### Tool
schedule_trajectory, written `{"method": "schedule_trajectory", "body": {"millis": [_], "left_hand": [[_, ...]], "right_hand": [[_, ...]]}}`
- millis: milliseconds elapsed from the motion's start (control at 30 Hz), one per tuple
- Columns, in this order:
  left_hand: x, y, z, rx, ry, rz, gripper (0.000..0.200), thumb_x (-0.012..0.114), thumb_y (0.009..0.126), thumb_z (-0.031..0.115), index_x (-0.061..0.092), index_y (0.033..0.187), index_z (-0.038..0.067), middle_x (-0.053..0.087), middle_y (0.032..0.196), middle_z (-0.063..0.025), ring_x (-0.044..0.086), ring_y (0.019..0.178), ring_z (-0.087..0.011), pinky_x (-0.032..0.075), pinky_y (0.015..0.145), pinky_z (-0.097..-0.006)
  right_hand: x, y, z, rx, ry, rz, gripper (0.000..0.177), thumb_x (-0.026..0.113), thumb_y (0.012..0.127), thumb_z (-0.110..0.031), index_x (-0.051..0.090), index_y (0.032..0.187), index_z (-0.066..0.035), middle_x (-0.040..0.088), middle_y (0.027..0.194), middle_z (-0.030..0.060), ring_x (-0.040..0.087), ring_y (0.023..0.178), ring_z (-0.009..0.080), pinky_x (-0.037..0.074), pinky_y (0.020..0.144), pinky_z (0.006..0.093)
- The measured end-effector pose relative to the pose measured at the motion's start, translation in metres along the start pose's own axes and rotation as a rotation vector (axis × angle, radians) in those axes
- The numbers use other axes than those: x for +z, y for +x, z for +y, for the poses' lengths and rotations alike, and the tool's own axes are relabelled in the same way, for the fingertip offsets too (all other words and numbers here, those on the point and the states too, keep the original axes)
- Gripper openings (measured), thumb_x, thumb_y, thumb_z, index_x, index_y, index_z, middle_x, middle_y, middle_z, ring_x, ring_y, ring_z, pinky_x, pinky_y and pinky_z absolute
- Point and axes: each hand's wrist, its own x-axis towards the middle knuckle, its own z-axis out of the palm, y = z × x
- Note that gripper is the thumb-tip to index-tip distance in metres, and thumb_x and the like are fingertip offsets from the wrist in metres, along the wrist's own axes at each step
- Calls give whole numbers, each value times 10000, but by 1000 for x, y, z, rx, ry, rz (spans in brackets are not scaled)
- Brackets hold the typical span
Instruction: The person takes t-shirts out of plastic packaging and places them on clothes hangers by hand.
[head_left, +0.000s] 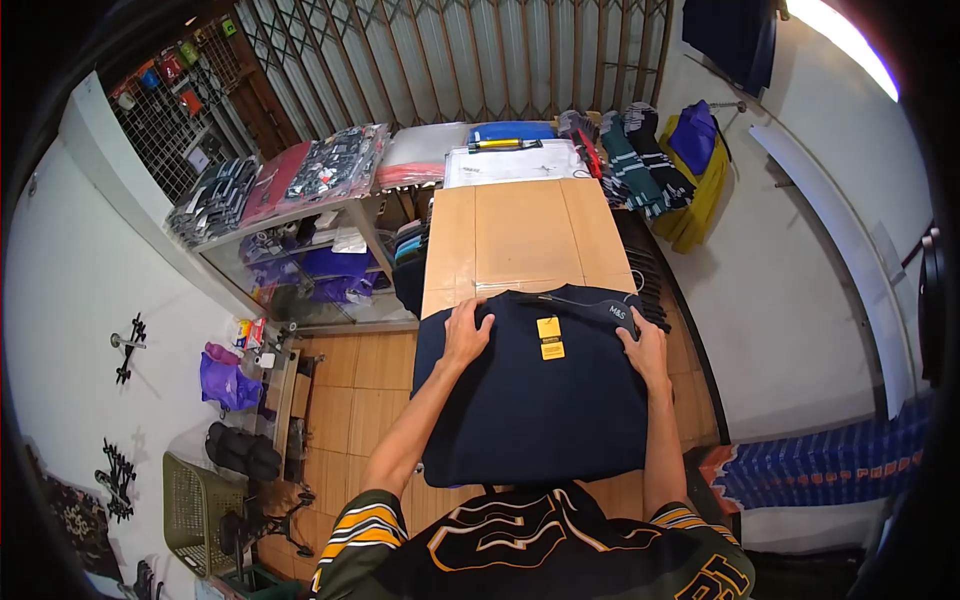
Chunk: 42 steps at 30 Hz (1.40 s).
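A dark navy T-shirt [540,420] lies spread over the near end of the cardboard-topped table, its neckline facing away from me. A yellow tag [551,338] hangs at the neck. Across the right side of the collar lies a dark grey hanger [585,306] marked M&S, partly out of sight. My left hand [465,335] is closed on the shirt's left shoulder, thumb on top. At the right shoulder, my right hand [645,345] grips the hanger's marked end, with shirt fabric beneath it; its fingertips are partly hidden.
Bare cardboard [525,230] covers the table beyond the shirt. Behind it lie a white sheet [515,165] and a blue packet [512,131]. Packed garments [335,160] top the glass cabinet [290,270] at left. Folded striped clothes [640,155] sit at the back right. A green basket [200,510] stands lower left.
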Motion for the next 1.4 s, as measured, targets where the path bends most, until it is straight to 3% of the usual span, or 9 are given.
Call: {"method": "schedule_trajectory", "body": {"millis": [133, 300, 600, 800, 933, 1133, 1400], "left_hand": [[10, 1, -8, 54, 135, 78, 409, 650, 912, 229, 557, 1259, 34, 603, 1228, -166, 531, 1194, -348, 391, 1018, -469], [15, 0, -8, 27, 184, 73, 444, 630, 930, 251, 520, 1307, 43, 579, 1265, -171, 511, 1225, -333, 367, 1022, -474], [17, 0, -2, 31, 332, 99, 463, 604, 934, 307, 519, 1310, 48, 552, 1290, -131, 480, 1253, -285, 275, 1058, -532], [16, 0, 0, 63, 363, 111, 444, 603, 934, 304, 527, 1293, 53, 559, 1288, -114, 485, 1250, -267, 246, 1062, -548], [16, -1, 0, 65, 388, 107, 437, 601, 935, 308, 533, 1285, 55, 570, 1276, -112, 496, 1239, -265, 249, 1058, -546], [18, -2, 0, 83, 418, 100, 439, 607, 938, 324, 540, 1282, 61, 594, 1247, -108, 519, 1212, -258, 249, 1055, -549], [24, 5, -1, 175, 453, 18, 492, 628, 933, 397, 542, 1289, 68, 603, 1236, -110, 524, 1198, -255, 261, 1051, -548]], "right_hand": [[6, 18, -6, 57, -33, -86, 553, 754, 842, -207, 587, 1333, -17, 695, 1035, 263, 681, 975, 402, 529, 848, 426], [29, 37, -12, -67, -101, -102, 514, 732, 865, -195, 588, 1330, -31, 646, 1104, 219, 636, 1028, 387, 511, 864, 423], [93, 57, -43, -216, -70, -63, 433, 742, 814, -132, 633, 1221, -30, 649, 1078, 202, 606, 1045, 377, 499, 876, 442], [128, 55, -62, -315, -55, -138, 401, 725, 806, -93, 651, 1200, -79, 641, 1052, 134, 576, 1026, 329, 466, 850, 445], [137, 49, -77, -323, 7, -198, 415, 694, 815, -47, 650, 1225, -92, 638, 1105, 132, 563, 1057, 347, 459, 899, 456], [151, 37, -79, -398, 80, -157, 506, 601, 785, 42, 632, 1266, -112, 668, 1135, 87, 561, 1070, 301, 425, 915, 444], [143, 37, -75, -465, 80, -253, 607, 549, 789, 72, 553, 1369, -107, 669, 1125, 147, 565, 1130, 329, 396, 971, 459]]}}
